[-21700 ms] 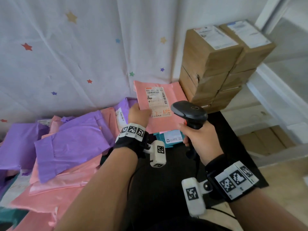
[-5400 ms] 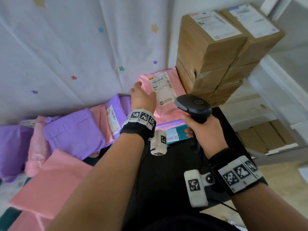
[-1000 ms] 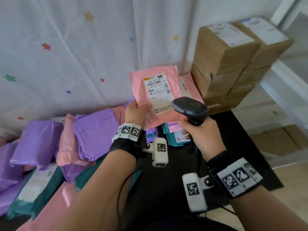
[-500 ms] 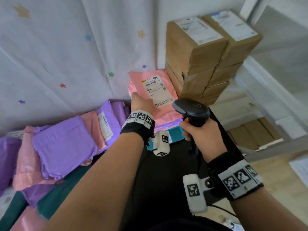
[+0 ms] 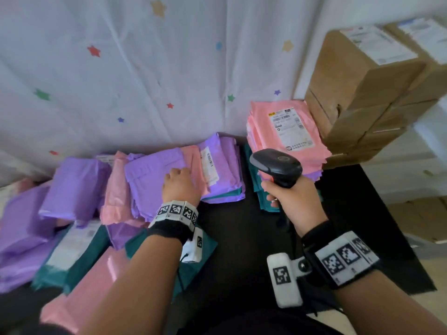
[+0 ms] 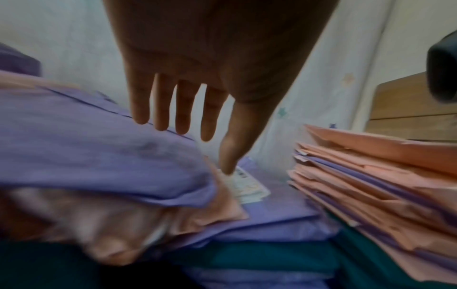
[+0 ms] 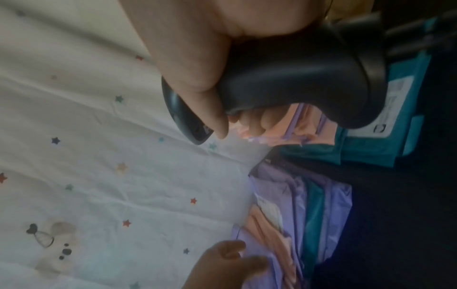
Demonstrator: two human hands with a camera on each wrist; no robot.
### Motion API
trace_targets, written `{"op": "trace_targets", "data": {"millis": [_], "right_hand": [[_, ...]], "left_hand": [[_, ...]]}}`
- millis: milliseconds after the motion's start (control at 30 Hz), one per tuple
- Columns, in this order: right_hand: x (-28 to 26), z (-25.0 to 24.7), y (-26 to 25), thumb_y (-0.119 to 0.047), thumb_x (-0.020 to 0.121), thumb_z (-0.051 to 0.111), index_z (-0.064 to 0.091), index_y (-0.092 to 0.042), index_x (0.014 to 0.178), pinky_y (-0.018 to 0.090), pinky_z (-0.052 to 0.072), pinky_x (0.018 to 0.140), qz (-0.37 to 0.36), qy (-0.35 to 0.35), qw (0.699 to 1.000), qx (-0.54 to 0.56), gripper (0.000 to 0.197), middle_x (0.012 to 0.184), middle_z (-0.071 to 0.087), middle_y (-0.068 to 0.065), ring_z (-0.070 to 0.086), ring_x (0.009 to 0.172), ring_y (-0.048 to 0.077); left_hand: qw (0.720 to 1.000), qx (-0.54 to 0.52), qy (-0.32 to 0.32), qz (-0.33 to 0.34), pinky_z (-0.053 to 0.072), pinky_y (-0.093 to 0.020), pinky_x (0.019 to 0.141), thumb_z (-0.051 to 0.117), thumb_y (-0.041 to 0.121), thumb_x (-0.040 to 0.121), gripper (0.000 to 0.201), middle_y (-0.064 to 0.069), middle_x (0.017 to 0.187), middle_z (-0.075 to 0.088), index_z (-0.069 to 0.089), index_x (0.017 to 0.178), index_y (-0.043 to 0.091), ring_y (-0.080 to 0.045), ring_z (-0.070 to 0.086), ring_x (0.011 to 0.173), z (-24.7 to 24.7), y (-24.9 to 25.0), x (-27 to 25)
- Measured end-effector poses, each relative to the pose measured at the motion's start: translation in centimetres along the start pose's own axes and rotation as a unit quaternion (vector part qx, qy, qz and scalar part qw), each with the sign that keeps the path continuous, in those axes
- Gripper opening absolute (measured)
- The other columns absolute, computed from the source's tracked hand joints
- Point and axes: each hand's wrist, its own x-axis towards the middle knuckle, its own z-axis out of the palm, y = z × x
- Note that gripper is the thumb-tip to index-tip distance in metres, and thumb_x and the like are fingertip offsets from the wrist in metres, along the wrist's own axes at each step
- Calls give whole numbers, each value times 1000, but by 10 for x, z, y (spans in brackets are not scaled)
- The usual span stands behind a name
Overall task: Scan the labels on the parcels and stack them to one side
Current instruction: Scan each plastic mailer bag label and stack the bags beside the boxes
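My left hand (image 5: 179,174) lies with straight fingers on a purple parcel (image 5: 147,180) atop the loose pile; in the left wrist view the fingers (image 6: 183,117) are spread over that purple parcel (image 6: 99,148) and the thumb tip touches a pink parcel beside a white label (image 6: 247,185). My right hand (image 5: 290,199) grips the handle of a black scanner (image 5: 275,165), held upright in front of the stack (image 5: 263,141) of pink, purple and teal parcels at the right. The stack's top pink parcel shows its label (image 5: 287,129) face up. The scanner handle (image 7: 296,78) fills the right wrist view.
Stacked cardboard boxes (image 5: 362,97) stand right of the stack, against the wall. A white star-printed cloth (image 5: 145,81) hangs behind. Loose purple, pink and teal parcels (image 5: 72,238) cover the left of the black table (image 5: 242,250). A white shelf lies beyond the boxes.
My left hand has let go of the labelled pink parcel, which now lies on top of the right stack, and has moved left onto the purple parcel. The scanner hand has stayed put.
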Motion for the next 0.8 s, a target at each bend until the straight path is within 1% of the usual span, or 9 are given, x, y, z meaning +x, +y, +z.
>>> {"op": "trace_targets", "data": {"millis": [67, 100, 200, 300, 467, 567, 633, 733, 800], "right_hand": [[-5, 17, -1, -9, 80, 77, 69, -9, 77, 21, 50, 48, -8, -19, 1000, -4, 9, 55, 66, -5, 62, 52, 5], [-6, 22, -1, -9, 80, 77, 67, -13, 73, 20, 49, 48, -12, -25, 1000, -6, 13, 54, 65, -5, 62, 52, 6], [-12, 38, -2, -9, 81, 76, 64, -19, 68, 19, 48, 47, -23, -41, 999, -9, 20, 54, 65, -4, 62, 51, 7], [-16, 46, -5, -10, 81, 76, 66, -15, 70, 19, 49, 48, -34, -52, 998, -14, 16, 56, 66, -4, 63, 52, 7], [-24, 49, -9, -9, 81, 76, 67, -13, 72, 19, 50, 49, -42, -53, 998, -14, 13, 57, 67, -4, 64, 54, 7], [-26, 48, -12, -9, 82, 76, 68, -10, 75, 19, 50, 49, -40, -48, 998, -9, 11, 60, 67, -2, 64, 53, 6], [-26, 47, -14, -8, 82, 76, 68, -7, 77, 20, 50, 49, -41, -45, 998, -4, 10, 63, 68, 2, 64, 53, 7], [-24, 45, -18, -6, 82, 76, 67, -8, 75, 19, 49, 48, -45, -36, 998, 9, 11, 60, 66, 0, 62, 51, 7], [-24, 44, -21, -6, 82, 76, 67, -10, 73, 17, 48, 47, -50, -32, 998, 19, 14, 56, 66, -5, 62, 50, 6]], "left_hand": [[998, 55, -20, -10, 39, -40, 96, 63, 32, 85, 52, -14, 131, 45, 49, 129, 10, -33, 42, 119, 0, -29, -7], [997, 73, -21, -4, 39, -40, 95, 64, 32, 85, 53, -12, 132, 44, 47, 131, 11, -32, 42, 120, 2, -38, -10], [996, 92, 7, 9, 41, -40, 93, 61, 14, 83, 51, -10, 132, 43, 44, 130, 9, -30, 42, 120, 2, -56, -14], [992, 122, 17, 27, 43, -38, 91, 57, 9, 87, 42, -11, 129, 43, 43, 126, 7, -29, 43, 119, 3, -65, -14], [992, 118, 21, 39, 46, -39, 81, 45, 2, 88, 27, -9, 119, 45, 52, 113, 8, -28, 46, 112, -1, -72, -14], [993, 81, 57, 58, 44, -40, 76, 45, 2, 87, 22, -11, 111, 52, 53, 107, 8, -31, 51, 105, -12, -69, -16], [991, 23, 108, 71, 41, -40, 71, 45, 3, 88, 16, -13, 102, 59, 53, 100, 8, -33, 55, 95, -26, -61, -19], [974, -82, 202, 62, 37, -36, 63, 44, 10, 95, 10, -15, 89, 64, 54, 97, 8, -34, 59, 81, -55, -42, -26], [956, -171, 236, 41, 37, -33, 62, 44, 17, 97, 13, -11, 82, 62, 54, 99, 9, -32, 58, 75, -76, -29, -32]]}}
